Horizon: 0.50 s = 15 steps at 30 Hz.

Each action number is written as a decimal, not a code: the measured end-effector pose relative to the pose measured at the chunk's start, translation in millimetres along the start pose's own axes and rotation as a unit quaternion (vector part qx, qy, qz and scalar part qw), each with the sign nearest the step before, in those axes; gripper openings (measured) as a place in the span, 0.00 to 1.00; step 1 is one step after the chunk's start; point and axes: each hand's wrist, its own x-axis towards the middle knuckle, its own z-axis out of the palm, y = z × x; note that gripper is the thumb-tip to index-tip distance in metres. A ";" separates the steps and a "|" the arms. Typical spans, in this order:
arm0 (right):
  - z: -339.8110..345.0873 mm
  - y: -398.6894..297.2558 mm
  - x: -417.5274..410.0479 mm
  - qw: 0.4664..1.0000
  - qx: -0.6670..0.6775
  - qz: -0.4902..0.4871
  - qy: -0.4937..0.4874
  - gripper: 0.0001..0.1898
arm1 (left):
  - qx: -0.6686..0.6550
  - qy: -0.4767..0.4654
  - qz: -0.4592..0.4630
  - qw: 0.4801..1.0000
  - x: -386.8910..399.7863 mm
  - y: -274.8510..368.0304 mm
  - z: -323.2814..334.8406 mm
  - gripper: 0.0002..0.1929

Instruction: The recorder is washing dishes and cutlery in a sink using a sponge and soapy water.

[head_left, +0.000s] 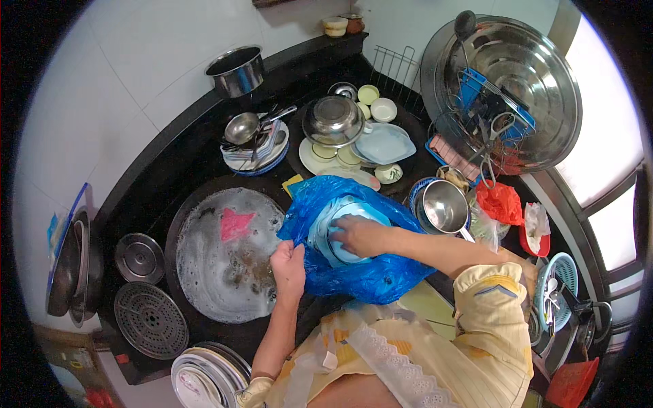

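A blue plastic bag (393,283) lies open before me, with pale dishes (319,237) inside it. Its left edge is gripped by my left hand (288,268), fingers closed on the plastic. My right hand (359,235) reaches into the bag over the pale dishes; its fingers are blurred, and whether they grip a dish cannot be told. Left of the bag, a wide round basin (204,280) holds soapy water, with a pink cloth (237,224) in it. A yellow sponge or cloth (292,183) shows at the bag's upper left edge.
Beyond the bag are a metal bowl (333,121), light dishes (385,144) and a plate stack with a ladle (242,127). Saucepans (445,204) stand to the right. A steamer plate (151,320) and stacked plates (191,385) are at left. Large metal basins (551,92) lean at upper right.
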 end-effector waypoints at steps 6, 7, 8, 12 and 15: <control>18.2 0.7 -13.4 0.999 -0.023 -0.014 -0.021 0.14 | -0.058 0.001 0.018 0.998 1.1 5.6 -0.3 0.03; 20.3 2.4 -16.6 1.000 -0.017 0.005 -0.022 0.13 | -0.059 0.004 0.017 0.998 0.1 7.5 -0.8 0.03; 21.4 4.5 -20.0 1.000 -0.016 0.003 -0.024 0.13 | -0.041 0.008 0.016 0.999 -1.1 9.5 -1.5 0.03; 14.0 10.6 -18.6 1.000 0.014 -0.013 0.009 0.10 | -0.036 0.017 0.038 0.998 3.1 4.9 -0.9 0.03; 13.9 24.0 -5.8 0.994 0.030 0.099 -0.026 0.10 | 0.006 0.008 0.037 0.999 7.0 8.4 -0.3 0.03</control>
